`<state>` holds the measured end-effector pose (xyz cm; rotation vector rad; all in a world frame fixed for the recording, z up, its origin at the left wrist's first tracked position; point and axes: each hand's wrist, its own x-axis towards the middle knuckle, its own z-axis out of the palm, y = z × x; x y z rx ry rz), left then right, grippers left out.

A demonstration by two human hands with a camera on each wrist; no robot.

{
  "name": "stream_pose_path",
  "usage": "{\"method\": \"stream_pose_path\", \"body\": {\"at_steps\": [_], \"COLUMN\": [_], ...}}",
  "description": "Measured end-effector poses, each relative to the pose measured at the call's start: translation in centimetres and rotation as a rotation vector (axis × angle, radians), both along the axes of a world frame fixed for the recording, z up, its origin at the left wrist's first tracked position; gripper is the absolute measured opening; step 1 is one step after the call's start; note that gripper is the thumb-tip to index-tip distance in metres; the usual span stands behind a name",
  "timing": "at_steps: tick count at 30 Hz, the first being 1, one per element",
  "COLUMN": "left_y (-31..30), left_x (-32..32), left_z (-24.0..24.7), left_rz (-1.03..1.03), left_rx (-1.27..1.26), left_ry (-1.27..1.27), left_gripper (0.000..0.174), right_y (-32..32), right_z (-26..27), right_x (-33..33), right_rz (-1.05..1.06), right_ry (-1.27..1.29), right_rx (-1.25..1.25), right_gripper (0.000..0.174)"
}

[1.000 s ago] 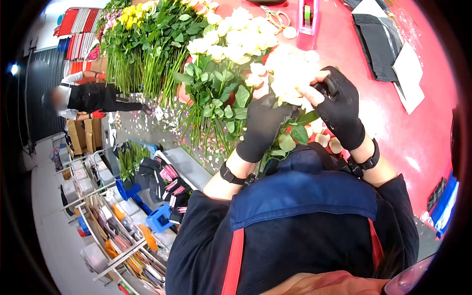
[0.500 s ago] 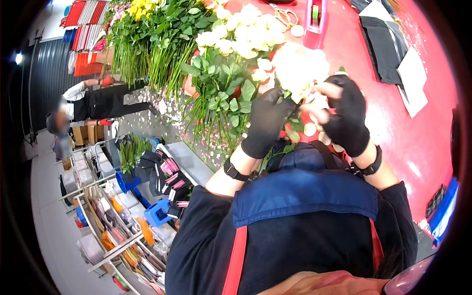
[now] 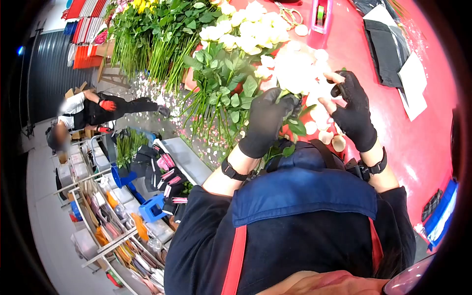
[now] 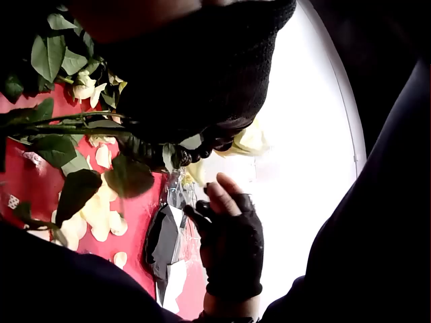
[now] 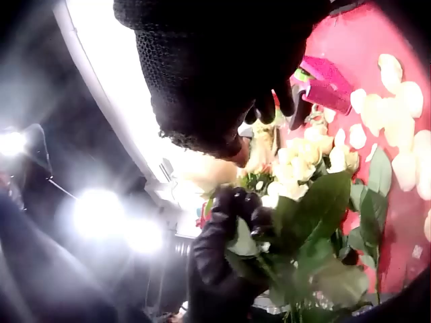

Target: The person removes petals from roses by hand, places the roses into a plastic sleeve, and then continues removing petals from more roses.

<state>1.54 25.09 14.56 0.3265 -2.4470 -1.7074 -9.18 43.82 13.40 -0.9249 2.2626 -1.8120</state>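
Note:
My left hand (image 3: 268, 120), in a black fingerless glove, grips the stem of a pale rose just below its bloom (image 4: 250, 139). Green leaves (image 3: 296, 127) hang from that stem below the fist, and in the right wrist view more leaves (image 5: 316, 215) spread beside the glove. The bloom is washed out by glare in the head view. To the right of it is my right hand (image 3: 353, 110), gloved the same way, its bare thumb and fingertips parted and holding nothing. Loose pale petals (image 3: 339, 143) lie on the red table (image 3: 393, 142) beneath the hands.
A bunch of cream roses (image 3: 248, 29) lies left of the hands, with more long-stemmed flowers (image 3: 162, 44) beyond. A pink tape dispenser (image 3: 320, 19), scissors (image 3: 291, 17) and a black folded packet (image 3: 381, 51) lie on the table. Another person (image 3: 86, 110) stands at the far left.
My right hand has drawn back from the bloom to the right, its thumb and fingers spreading. The left hand keeps its grip on the rose. The person in the background has shifted position.

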Motion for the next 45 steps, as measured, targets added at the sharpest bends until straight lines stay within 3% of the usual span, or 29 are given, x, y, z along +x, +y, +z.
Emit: {"method": "stream_pose_path", "body": {"at_steps": [1,3,5,6,9,10,12,15,17,21,23,26,27,29,32,33,34,35,36,39,40,43,45], "left_y": [0.0,0.6,0.4,0.4,0.7,0.3,-0.5,-0.3,0.3,0.9,0.3,-0.2,-0.3,-0.4,0.2,0.4,0.5,0.6,0.7,0.3,0.2,0.3,0.8], "left_x": [0.0,-0.3,0.2,0.1,0.1,0.2,0.7,0.8,0.5,0.3,0.6,0.9,1.0,1.0,0.8,0.8,0.7,0.7,0.6,0.6,0.7,0.6,0.4], "left_z": [0.1,0.3,-2.0,-2.0,-0.7,-0.2,0.0,0.4,0.1,0.4,0.4,0.7,0.6,-0.7,-1.7,-1.9,-2.0,-2.2,-2.3,-2.1,-1.8,-0.9,-0.7], "left_rz": [0.022,0.163,0.119,0.098,0.221,0.199,0.044,0.053,0.14,0.05,0.041,-0.063,-0.079,-0.043,0.062,0.109,0.164,0.218,0.182,0.181,0.19,0.231,0.294], "left_rx": [0.048,0.377,0.288,0.244,0.536,0.584,0.225,0.294,0.506,0.393,0.43,0.198,0.152,0.12,0.05,0.088,0.233,0.378,0.284,0.262,0.326,0.54,0.71], "left_ry": [-0.028,-0.221,-0.127,-0.078,-0.183,-0.202,-0.085,-0.159,-0.215,-0.14,-0.166,-0.05,-0.031,-0.024,0.018,0.002,-0.076,-0.155,-0.124,-0.167,-0.195,-0.225,-0.177], "left_gripper": [0.017,0.017,0.018,0.019,0.021,0.023,0.024,0.025,0.023,0.023,0.027,0.024,0.023,0.021,0.019,0.019,0.019,0.018,0.018,0.016,0.014,0.013,0.012], "right_y": [-0.1,-0.8,-1.9,-2.4,-2.9,-2.6,-1.6,-2.1,-2.2,-1.9,-1.9,-1.7,-1.4,-1.1,-1.5,-1.8,-2.1,-2.4,-2.6,-2.7,-2.7,-2.5,-1.7], "right_z": [1.0,1.5,3.0,2.1,1.6,1.3,0.5,0.9,1.9,1.9,1.4,0.4,0.8,0.2,1.4,1.7,2.3,2.5,2.6,1.6,1.5,0.6,-0.4], "right_x": [0.1,0.5,0.5,0.8,1.0,1.2,1.4,1.1,0.6,0.2,0.5,0.6,0.3,0.2,0.5,0.9,0.7,0.7,0.6,0.6,0.5,1.2,0.9], "right_rz": [0.017,0.047,0.028,0.023,0.025,0.033,0.053,-0.014,-0.013,0.059,0.007,-0.097,-0.076,-0.094,-0.166,-0.058,0.008,0.056,0.096,0.147,0.139,0.091,-0.003], "right_ry": [0.02,0.121,0.237,0.142,0.372,0.242,-0.018,-0.017,-0.065,-0.292,-0.262,-0.394,-0.578,-0.144,0.143,-0.024,0.108,0.0,-0.108,-0.08,0.011,-0.2,-0.115], "right_rx": [-0.01,-0.084,-0.032,-0.059,-0.073,-0.067,-0.05,-0.148,-0.101,-0.027,-0.047,-0.072,-0.043,0.054,-0.076,-0.179,-0.126,-0.142,-0.156,-0.152,-0.138,-0.142,-0.101], "right_gripper": [0.025,0.028,0.024,0.021,0.016,0.016,0.014,0.014,0.012,0.011,0.011,0.01,0.011,0.012,0.018,0.018,0.016,0.014,0.013,0.013,0.014,0.014,0.013]}}
